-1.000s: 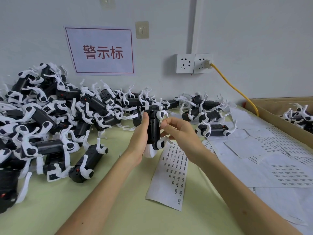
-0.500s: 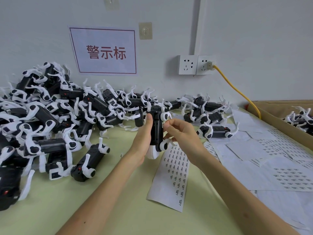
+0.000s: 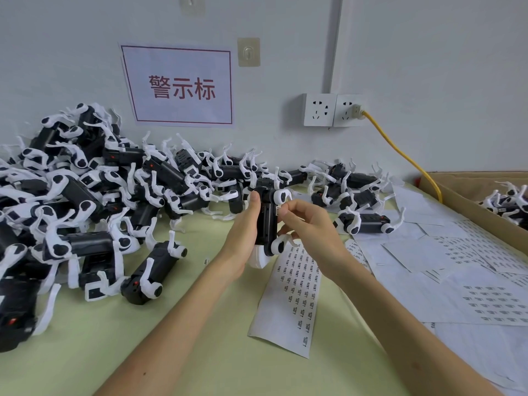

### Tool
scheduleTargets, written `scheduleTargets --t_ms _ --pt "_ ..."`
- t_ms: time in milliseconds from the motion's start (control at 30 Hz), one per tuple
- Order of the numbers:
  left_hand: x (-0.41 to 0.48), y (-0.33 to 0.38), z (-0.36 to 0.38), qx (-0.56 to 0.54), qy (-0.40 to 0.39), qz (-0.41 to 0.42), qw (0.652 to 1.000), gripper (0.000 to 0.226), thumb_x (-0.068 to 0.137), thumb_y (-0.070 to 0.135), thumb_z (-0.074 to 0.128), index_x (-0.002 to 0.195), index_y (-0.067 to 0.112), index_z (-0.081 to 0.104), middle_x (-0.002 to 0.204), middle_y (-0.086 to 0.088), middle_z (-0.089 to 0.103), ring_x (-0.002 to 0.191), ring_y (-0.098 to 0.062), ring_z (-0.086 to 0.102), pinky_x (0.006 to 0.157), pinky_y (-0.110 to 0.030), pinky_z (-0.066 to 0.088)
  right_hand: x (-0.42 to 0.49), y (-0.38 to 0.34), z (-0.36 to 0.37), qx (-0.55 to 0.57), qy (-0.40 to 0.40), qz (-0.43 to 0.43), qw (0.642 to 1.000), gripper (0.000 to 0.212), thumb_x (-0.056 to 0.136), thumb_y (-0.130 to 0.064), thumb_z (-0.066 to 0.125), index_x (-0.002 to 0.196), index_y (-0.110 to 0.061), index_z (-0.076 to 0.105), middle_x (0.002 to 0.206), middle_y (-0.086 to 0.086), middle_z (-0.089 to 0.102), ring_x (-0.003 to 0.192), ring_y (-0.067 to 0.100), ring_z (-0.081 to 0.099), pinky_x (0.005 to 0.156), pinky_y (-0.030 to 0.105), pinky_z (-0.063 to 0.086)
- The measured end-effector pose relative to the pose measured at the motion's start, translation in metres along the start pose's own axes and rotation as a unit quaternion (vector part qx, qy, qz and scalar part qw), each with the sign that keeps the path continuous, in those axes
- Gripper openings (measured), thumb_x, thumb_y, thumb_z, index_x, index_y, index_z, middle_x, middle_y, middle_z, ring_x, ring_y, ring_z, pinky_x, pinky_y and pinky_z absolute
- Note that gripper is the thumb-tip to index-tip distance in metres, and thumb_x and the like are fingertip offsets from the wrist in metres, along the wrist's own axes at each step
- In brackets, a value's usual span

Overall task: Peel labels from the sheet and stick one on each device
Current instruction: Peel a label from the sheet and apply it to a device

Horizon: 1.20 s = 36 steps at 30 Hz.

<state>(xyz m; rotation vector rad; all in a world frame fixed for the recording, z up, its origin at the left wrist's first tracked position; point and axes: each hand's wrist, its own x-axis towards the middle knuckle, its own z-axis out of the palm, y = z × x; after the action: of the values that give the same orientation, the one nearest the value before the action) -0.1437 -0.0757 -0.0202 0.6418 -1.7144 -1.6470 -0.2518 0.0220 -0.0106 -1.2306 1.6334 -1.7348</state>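
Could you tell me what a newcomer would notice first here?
The big heap of black-and-white devices piled at left stands out first. At centre, the left hand grips one device upright while the right hand pinches a label at its side, above the label sheet.

Bright, diffuse, even light; soft shadows under devices on table. Centre sharp. Wide-angle bend at edges: box rim curves, corners slightly soft.

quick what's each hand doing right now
Left hand: grips the device, held upright.
Right hand: pinches a small label against the device's side.
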Motion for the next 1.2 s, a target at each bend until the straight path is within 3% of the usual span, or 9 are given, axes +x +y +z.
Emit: scheduleTargets --t_ms 133,333,500,667,900,1100,1200 --pt "-0.0009 0.0009 0.0004 -0.009 -0.015 0.013 1.000 0.063 0.084 0.079 0.031 0.089 0.042 0.081 0.100 0.003 0.080 0.095 -0.012 0.076 0.092 -0.034 0.054 -0.0002 -0.0003 -0.0003 0.002 -0.007 0.001 1.000 0.016 0.102 -0.018 0.060 0.091 -0.009 0.066 0.087 0.004 0.068 0.073 0.014 0.065 0.066 0.020 0.049" --pt "0.0006 -0.0009 0.0005 0.002 -0.003 0.009 1.000 0.067 0.083 0.081 0.030 0.090 0.037 0.081 0.099 0.002 0.080 0.095 -0.014 0.076 0.091 -0.034 0.055 0.0012 0.0024 -0.0004 -0.001 0.001 0.003 1.000 0.019 0.103 -0.019 0.060 0.095 -0.003 0.066 0.089 0.007 0.069 0.072 0.015 0.065 0.067 0.022 0.049" --pt "0.0004 -0.0024 0.0017 0.006 0.004 0.019 1.000 0.067 0.094 0.075 0.029 0.094 0.031 0.080 0.094 0.004 0.080 0.088 -0.008 0.075 0.073 -0.019 0.052 0.0008 0.0053 0.0000 -0.010 0.008 0.003 1.000 0.018 0.102 -0.019 0.060 0.093 -0.006 0.067 0.086 0.005 0.070 0.068 0.011 0.065 0.066 0.021 0.051" --pt "-0.0012 -0.0008 0.0010 0.009 0.000 0.030 1.000 0.065 0.082 0.081 0.031 0.088 0.038 0.080 0.093 0.005 0.080 0.086 -0.006 0.075 0.063 -0.011 0.051 0.0017 0.0050 -0.0003 -0.015 0.003 0.001 1.000 0.020 0.102 -0.021 0.061 0.098 -0.002 0.067 0.099 0.020 0.071 0.074 0.016 0.066 0.074 0.031 0.052" --pt "0.0010 -0.0018 0.0016 0.013 0.010 0.036 0.999 0.064 0.089 0.076 0.031 0.089 0.036 0.080 0.088 0.007 0.079 0.081 -0.003 0.074 0.061 -0.009 0.049 0.0019 0.0077 -0.0007 -0.022 0.007 -0.002 1.000 0.020 0.102 -0.022 0.060 0.096 -0.005 0.067 0.101 0.017 0.073 0.073 0.014 0.067 0.075 0.032 0.053" --pt "0.0003 -0.0040 0.0018 0.016 0.010 0.054 0.998 0.071 0.086 0.076 0.031 0.104 0.026 0.077 0.092 0.007 0.079 0.086 -0.003 0.074 0.065 -0.007 0.048 0.0022 0.0093 -0.0002 -0.020 0.010 -0.003 1.000 0.017 0.103 -0.020 0.060 0.093 -0.008 0.068 0.099 0.016 0.074 0.071 0.013 0.068 0.073 0.027 0.054" --pt "0.0008 -0.0051 0.0017 0.020 0.008 0.063 0.998 0.072 0.087 0.075 0.031 0.106 0.022 0.076 0.096 0.003 0.079 0.090 -0.007 0.074 0.069 -0.009 0.049 0.0014 0.0074 0.0007 -0.005 0.013 0.008 1.000 0.016 0.102 -0.018 0.061 0.093 -0.007 0.068 0.096 0.014 0.075 0.071 0.016 0.068 0.077 0.036 0.052"
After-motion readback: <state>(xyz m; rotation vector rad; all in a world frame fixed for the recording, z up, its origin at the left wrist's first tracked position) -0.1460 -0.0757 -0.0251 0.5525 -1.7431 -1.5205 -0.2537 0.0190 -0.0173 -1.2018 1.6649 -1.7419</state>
